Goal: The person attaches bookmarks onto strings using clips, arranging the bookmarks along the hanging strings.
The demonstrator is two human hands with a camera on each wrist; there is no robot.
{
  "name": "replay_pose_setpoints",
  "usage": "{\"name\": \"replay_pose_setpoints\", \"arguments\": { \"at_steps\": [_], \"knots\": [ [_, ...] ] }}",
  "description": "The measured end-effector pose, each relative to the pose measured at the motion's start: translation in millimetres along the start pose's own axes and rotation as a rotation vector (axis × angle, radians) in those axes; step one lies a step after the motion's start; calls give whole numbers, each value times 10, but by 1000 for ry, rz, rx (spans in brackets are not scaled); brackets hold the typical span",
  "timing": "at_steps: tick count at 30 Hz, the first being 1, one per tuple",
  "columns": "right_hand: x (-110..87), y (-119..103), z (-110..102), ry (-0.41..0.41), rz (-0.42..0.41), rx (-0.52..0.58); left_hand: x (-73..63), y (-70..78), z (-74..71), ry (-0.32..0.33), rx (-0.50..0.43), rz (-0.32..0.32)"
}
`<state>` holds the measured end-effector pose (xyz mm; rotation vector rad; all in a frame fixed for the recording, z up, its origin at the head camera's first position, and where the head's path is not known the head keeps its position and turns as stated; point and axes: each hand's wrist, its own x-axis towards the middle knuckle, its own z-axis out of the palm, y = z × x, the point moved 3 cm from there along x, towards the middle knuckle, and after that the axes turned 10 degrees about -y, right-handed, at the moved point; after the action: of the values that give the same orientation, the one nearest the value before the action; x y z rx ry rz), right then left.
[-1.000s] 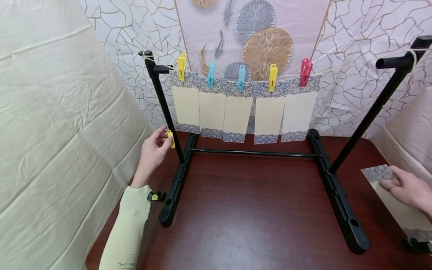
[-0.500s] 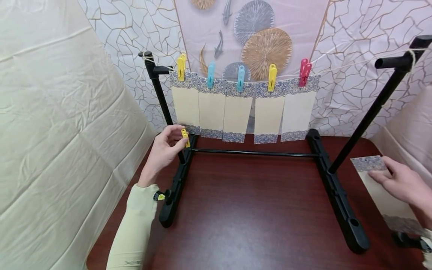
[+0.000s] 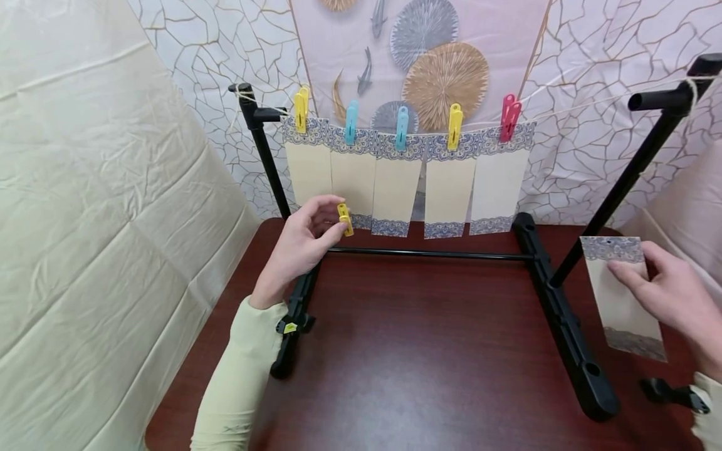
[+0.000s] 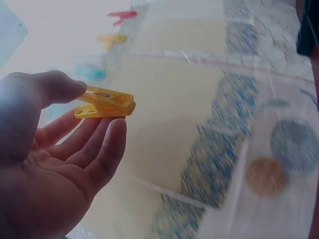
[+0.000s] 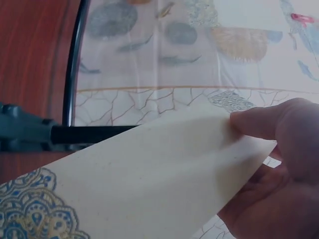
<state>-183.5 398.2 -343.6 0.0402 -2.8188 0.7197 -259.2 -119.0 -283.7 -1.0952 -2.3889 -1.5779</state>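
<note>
My left hand pinches a yellow clothespin between thumb and fingers, in front of the leftmost hanging cards. In the left wrist view the thumb presses one arm of the clothespin. At the right, outside the stand's right foot, my right hand holds a cream card with blue patterned borders, thumb on its front. The right wrist view shows the card slanting down from the thumb. Several similar cards hang in a row from a string, held by yellow, blue and red clothespins.
The black stand has a left post, a right post and a low crossbar. Its right foot reaches toward the front of the dark red table. Patterned cloth hangs behind; pale fabric slopes at left.
My left hand has moved right with the yellow clothespin, past the left post. My right hand has raised the card and shifted slightly left; the card now hangs more upright.
</note>
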Motion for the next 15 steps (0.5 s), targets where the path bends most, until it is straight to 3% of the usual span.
{"name": "replay_pose_setpoints", "arguments": {
  "at_steps": [4,11,15],
  "knots": [
    [25,-65,-16,17,-13,49,127,151,104,-25,-12,43],
    [228,-284,-3,31,-42,130,389,408,303,-60,23,170],
    [300,-399,-22,47,-64,187,515,501,405,-67,37,189]
  ]
}}
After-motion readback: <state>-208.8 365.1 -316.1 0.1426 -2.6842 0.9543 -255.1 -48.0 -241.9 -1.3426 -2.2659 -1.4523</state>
